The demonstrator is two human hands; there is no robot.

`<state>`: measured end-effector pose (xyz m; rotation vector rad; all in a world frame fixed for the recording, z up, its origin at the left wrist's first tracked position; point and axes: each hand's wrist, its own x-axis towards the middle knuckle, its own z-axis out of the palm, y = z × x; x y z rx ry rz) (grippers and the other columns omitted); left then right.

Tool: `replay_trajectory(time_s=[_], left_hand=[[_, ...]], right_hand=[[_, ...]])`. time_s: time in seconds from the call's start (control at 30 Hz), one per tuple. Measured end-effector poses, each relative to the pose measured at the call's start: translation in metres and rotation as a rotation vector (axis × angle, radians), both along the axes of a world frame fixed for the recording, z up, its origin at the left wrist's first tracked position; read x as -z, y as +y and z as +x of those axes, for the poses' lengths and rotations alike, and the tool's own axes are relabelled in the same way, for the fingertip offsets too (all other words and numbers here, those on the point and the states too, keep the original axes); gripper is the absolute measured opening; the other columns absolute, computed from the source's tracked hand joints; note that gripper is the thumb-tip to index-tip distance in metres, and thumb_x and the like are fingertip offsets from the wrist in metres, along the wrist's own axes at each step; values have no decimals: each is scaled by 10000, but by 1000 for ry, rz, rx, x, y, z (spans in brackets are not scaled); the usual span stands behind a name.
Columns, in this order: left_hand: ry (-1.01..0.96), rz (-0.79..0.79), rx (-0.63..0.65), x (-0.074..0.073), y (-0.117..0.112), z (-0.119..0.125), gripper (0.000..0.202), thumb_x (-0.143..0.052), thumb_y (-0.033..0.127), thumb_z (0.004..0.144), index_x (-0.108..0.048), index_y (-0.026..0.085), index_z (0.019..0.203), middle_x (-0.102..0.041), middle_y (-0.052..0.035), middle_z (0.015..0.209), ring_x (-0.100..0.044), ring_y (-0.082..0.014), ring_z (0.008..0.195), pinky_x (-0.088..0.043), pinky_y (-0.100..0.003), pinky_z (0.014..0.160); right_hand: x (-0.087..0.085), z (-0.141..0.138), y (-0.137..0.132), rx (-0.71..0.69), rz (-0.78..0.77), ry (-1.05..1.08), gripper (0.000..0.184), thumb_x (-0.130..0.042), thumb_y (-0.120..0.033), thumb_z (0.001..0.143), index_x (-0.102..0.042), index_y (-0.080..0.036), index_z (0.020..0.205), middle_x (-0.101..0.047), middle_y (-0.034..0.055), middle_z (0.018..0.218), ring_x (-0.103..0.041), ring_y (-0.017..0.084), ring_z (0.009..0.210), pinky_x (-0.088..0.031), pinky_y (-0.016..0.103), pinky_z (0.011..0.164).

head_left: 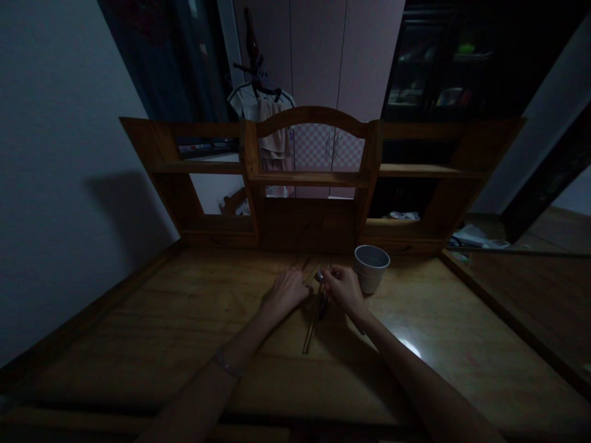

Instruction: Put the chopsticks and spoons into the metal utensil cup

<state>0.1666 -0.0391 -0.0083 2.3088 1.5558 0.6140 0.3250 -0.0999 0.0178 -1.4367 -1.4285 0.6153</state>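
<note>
My left hand (290,287) is closed on thin wooden chopsticks (313,274) that point up and to the right from its fingertips. Just across from it, my right hand (344,287) pinches a spoon (321,275) with a shiny metal bowl, its handle mostly hidden by the fingers. Between the hands, another pair of chopsticks (310,335) slants toward me on the wooden desk (221,307). A dark object (323,306), too dim to name, lies beside that pair under my right hand. Right behind the right hand stands a grey cup (372,280), upright.
A wooden shelf unit (311,179) with open compartments rises along the back of the desk. A white wall (55,184) borders the left side. Beyond the shelf are clothes on a stand (272,120) and a pale wardrobe (318,61). The room is dim.
</note>
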Motion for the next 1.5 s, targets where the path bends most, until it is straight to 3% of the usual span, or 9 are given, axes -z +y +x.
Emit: replay_trajectory(time_s=[0.1, 0.2, 0.33, 0.43, 0.53, 0.67, 0.9, 1.2, 1.5], left_hand=[[-183, -114, 39, -4, 6, 0, 169, -675, 322, 672, -652, 157, 701, -674, -82, 736, -620, -216, 713, -388, -272, 590], [-340, -223, 139, -18, 11, -3, 283, -628, 417, 745, -679, 145, 801, -685, -56, 750, -583, -145, 614, -375, -224, 521], [-785, -510, 344, -40, 8, -8, 421, -628, 516, 761, -671, 126, 917, -667, -42, 751, -412, -51, 446, -272, -178, 417], [-1070, -499, 351, -50, 2, -5, 424, -629, 498, 780, -644, 136, 1000, -664, -43, 824, -350, -18, 426, -271, -163, 406], [-1210, -378, 339, -53, -1, -2, 421, -617, 484, 796, -630, 121, 1009, -673, -65, 859, -405, -26, 456, -354, -172, 438], [-1120, -187, 350, -57, -6, -1, 375, -580, 453, 840, -629, 117, 999, -683, -66, 834, -510, -66, 526, -427, -187, 488], [-1021, 21, 269, -66, -30, 4, 330, -553, 406, 876, -657, 140, 1041, -704, -67, 876, -627, -141, 711, -474, -204, 570], [-926, 258, 265, -49, -29, 6, 178, -632, 320, 844, -692, 181, 937, -671, -38, 861, -630, -151, 775, -506, -239, 688], [-879, 312, 265, -39, -26, 7, 139, -596, 282, 872, -686, 178, 896, -647, -39, 859, -624, -151, 791, -500, -245, 711]], right_hand=[[-5, 0, -2, 29, 48, -7, 376, -492, -457, 865, -578, -170, 637, -596, 13, 522, -553, 127, 471, -349, 194, 442], [-9, -2, -3, 50, 115, -8, 397, -473, -458, 883, -570, -172, 625, -590, 8, 533, -548, 127, 494, -361, 200, 471], [-13, -5, -6, 31, 192, 46, 378, -463, -461, 903, -590, -174, 693, -615, 7, 585, -577, 136, 539, -403, 206, 519], [-16, -9, -10, -29, 207, 73, 334, -481, -467, 904, -637, -174, 861, -665, 22, 706, -619, 148, 614, -432, 208, 552], [-16, -13, -13, -135, 183, 44, 333, -491, -470, 904, -655, -183, 946, -690, 39, 798, -639, 161, 664, -450, 214, 571], [-12, -17, -13, -246, 163, 7, 311, -513, -452, 900, -675, -189, 930, -692, 43, 816, -643, 168, 681, -467, 228, 602], [-12, -15, -9, -277, 237, 36, 234, -538, -391, 894, -641, -189, 950, -679, 41, 829, -642, 169, 705, -480, 240, 633], [-8, -9, -8, -331, 353, -62, 147, -449, -218, 937, -587, -194, 981, -647, 29, 843, -624, 158, 760, -463, 247, 689], [-3, -5, -3, -338, 346, -95, 202, -447, -217, 938, -608, -194, 1058, -662, 42, 876, -634, 166, 768, -480, 264, 701]])
